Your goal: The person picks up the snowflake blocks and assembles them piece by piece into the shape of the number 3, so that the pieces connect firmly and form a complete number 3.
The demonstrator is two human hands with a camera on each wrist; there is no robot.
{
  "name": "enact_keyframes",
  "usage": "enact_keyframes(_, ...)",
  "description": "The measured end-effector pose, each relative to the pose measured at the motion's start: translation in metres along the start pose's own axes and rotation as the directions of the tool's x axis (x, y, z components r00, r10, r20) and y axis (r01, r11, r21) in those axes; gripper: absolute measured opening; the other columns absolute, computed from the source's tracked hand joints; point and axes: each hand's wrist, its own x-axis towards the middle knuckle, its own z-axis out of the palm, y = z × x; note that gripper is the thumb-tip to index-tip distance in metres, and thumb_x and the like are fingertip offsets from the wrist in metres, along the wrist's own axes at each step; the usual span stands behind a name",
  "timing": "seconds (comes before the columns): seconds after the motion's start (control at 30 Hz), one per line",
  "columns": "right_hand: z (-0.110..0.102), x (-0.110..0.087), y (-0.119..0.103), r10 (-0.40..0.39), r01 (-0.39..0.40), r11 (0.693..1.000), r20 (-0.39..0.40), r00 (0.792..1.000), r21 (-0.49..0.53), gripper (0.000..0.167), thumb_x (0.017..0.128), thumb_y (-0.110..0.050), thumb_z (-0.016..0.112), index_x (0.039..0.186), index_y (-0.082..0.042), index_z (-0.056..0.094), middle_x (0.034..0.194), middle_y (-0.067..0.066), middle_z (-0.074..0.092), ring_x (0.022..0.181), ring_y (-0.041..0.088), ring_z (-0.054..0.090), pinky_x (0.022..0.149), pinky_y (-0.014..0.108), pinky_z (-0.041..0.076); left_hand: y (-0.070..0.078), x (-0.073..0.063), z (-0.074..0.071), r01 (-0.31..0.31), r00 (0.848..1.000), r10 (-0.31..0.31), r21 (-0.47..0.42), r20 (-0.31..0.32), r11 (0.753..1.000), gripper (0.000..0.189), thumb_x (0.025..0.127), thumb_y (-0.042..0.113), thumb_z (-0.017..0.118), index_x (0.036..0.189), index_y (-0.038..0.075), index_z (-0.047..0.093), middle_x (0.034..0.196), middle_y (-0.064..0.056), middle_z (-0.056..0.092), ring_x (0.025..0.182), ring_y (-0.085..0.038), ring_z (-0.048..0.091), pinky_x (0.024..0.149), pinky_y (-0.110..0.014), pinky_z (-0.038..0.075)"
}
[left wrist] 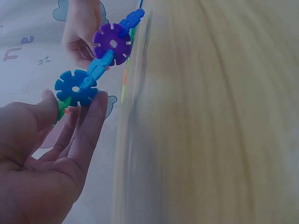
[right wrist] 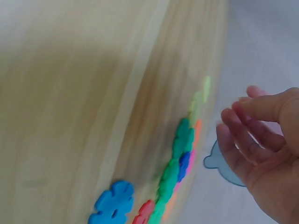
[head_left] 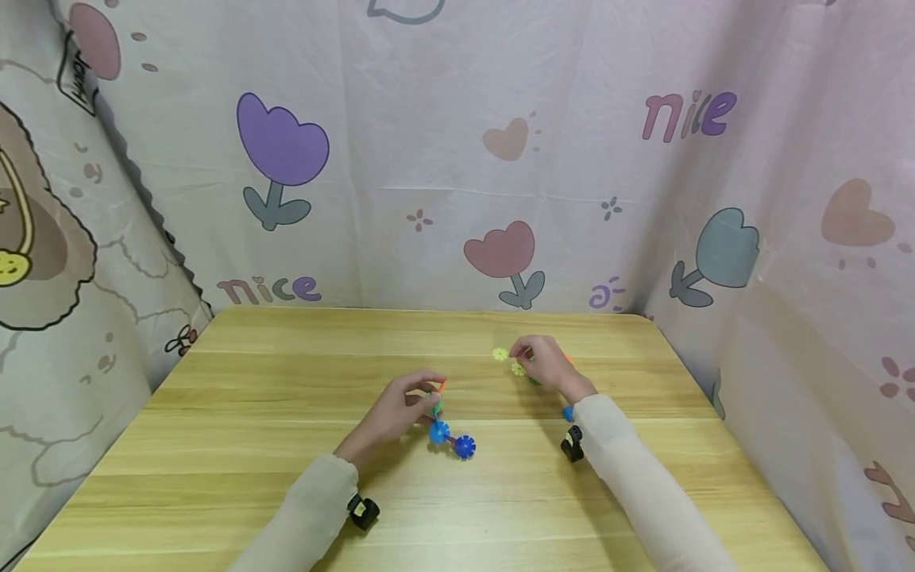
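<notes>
My left hand holds a chain of interlocking snowflake discs above the table. In the left wrist view, thumb and fingers pinch its green and orange end, next to a light-blue disc. A purple disc and a darker blue disc lie further along the chain. My right hand is over the loose discs at the back right, closest to two yellow-green discs. Its fingers bend loosely toward the thumb in the right wrist view, with nothing visible between them.
Loose discs lie below my right hand: green ones, a red one and a large blue one, plus orange and pink ones. The wooden table meets a patterned cloth at the back.
</notes>
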Motion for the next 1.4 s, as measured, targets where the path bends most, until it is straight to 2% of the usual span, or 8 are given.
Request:
enact_keyframes(0.17, 0.004, 0.001, 0.008, 0.069, -0.067, 0.997, 0.042, 0.997, -0.050, 0.018, 0.092, 0.009, 0.064, 0.106, 0.003, 0.074, 0.110, 0.018, 0.075, 0.098, 0.029, 0.070, 0.089, 0.041, 0.060, 0.001, -0.001, 0.001, 0.020, 1.000, -0.020, -0.014, 0.003, 1.000, 0.041, 0.107, 0.011, 0.056, 0.145, -0.003, 0.050, 0.127, -0.031, 0.055, 0.088, -0.023, 0.072, 0.079, -0.039, 0.065)
enact_keyframes(0.37, 0.008, 0.002, 0.013, 0.071, -0.065, 0.993, 0.063, 0.995, -0.099, 0.019, 0.091, 0.006, 0.070, 0.108, 0.003, 0.074, 0.112, 0.019, 0.075, 0.102, 0.035, 0.071, 0.092, 0.047, 0.059, 0.000, -0.001, 0.001, 0.004, 1.000, -0.004, -0.007, 0.005, 1.000, 0.039, 0.107, 0.007, 0.054, 0.143, -0.006, 0.048, 0.127, -0.033, 0.056, 0.092, -0.025, 0.073, 0.081, -0.046, 0.065)
enact_keyframes(0.53, 0.010, 0.003, 0.014, 0.041, -0.033, 0.994, 0.067, 0.997, -0.108, 0.019, 0.088, 0.007, 0.073, 0.107, 0.005, 0.074, 0.103, 0.020, 0.074, 0.095, 0.032, 0.070, 0.088, 0.046, 0.059, 0.002, 0.000, 0.002, -0.001, 1.000, 0.001, 0.005, 0.008, 1.000, 0.039, 0.107, 0.006, 0.053, 0.145, -0.002, 0.048, 0.124, -0.028, 0.057, 0.091, -0.023, 0.072, 0.082, -0.047, 0.064)
enact_keyframes(0.7, 0.011, 0.003, 0.015, 0.031, -0.022, 0.993, 0.072, 0.997, -0.116, 0.019, 0.086, 0.006, 0.076, 0.105, 0.003, 0.075, 0.093, 0.015, 0.072, 0.082, 0.020, 0.058, 0.079, 0.036, 0.053, 0.002, -0.001, 0.002, -0.010, 1.000, 0.011, -0.010, 0.014, 1.000, 0.041, 0.108, 0.008, 0.053, 0.147, 0.000, 0.048, 0.123, -0.028, 0.056, 0.091, -0.024, 0.072, 0.082, -0.048, 0.064)
enact_keyframes(0.87, 0.011, 0.001, 0.015, 0.012, -0.004, 0.994, 0.072, 0.997, -0.110, 0.017, 0.084, 0.007, 0.077, 0.099, 0.001, 0.077, 0.083, 0.011, 0.067, 0.075, 0.016, 0.050, 0.071, 0.029, 0.045, 0.003, -0.001, 0.003, -0.009, 1.000, 0.009, -0.001, 0.002, 1.000, 0.039, 0.107, 0.007, 0.053, 0.145, 0.000, 0.049, 0.123, -0.027, 0.057, 0.093, -0.024, 0.072, 0.082, -0.048, 0.064)
enact_keyframes(1.13, 0.010, 0.002, 0.006, 0.018, -0.015, 0.999, 0.068, 0.997, -0.041, 0.015, 0.089, 0.001, 0.076, 0.104, -0.002, 0.076, 0.092, 0.009, 0.073, 0.084, 0.017, 0.061, 0.079, 0.035, 0.054, 0.004, -0.001, 0.003, -0.010, 1.000, 0.010, 0.008, -0.018, 1.000, 0.038, 0.106, 0.008, 0.056, 0.143, -0.002, 0.049, 0.125, -0.029, 0.060, 0.094, -0.027, 0.074, 0.081, -0.048, 0.064)
enact_keyframes(1.3, 0.006, 0.004, -0.008, 0.028, -0.028, 1.000, 0.081, 0.996, 0.000, 0.019, 0.092, -0.004, 0.076, 0.111, -0.002, 0.076, 0.093, 0.008, 0.072, 0.082, 0.016, 0.064, 0.077, 0.032, 0.056, 0.004, -0.001, 0.003, 0.000, 1.000, 0.001, 0.004, -0.027, 1.000, 0.039, 0.106, 0.008, 0.056, 0.143, -0.002, 0.050, 0.123, -0.027, 0.060, 0.093, -0.025, 0.073, 0.081, -0.046, 0.065)
enact_keyframes(1.4, 0.004, 0.006, -0.017, 0.011, -0.012, 1.000, 0.079, 0.997, 0.022, 0.020, 0.093, -0.003, 0.074, 0.113, -0.001, 0.075, 0.090, 0.009, 0.071, 0.077, 0.014, 0.063, 0.072, 0.029, 0.056, 0.003, -0.001, 0.003, 0.003, 1.000, -0.003, 0.006, -0.028, 1.000, 0.039, 0.106, 0.008, 0.056, 0.143, -0.003, 0.051, 0.120, -0.027, 0.061, 0.092, -0.024, 0.074, 0.082, -0.046, 0.065)
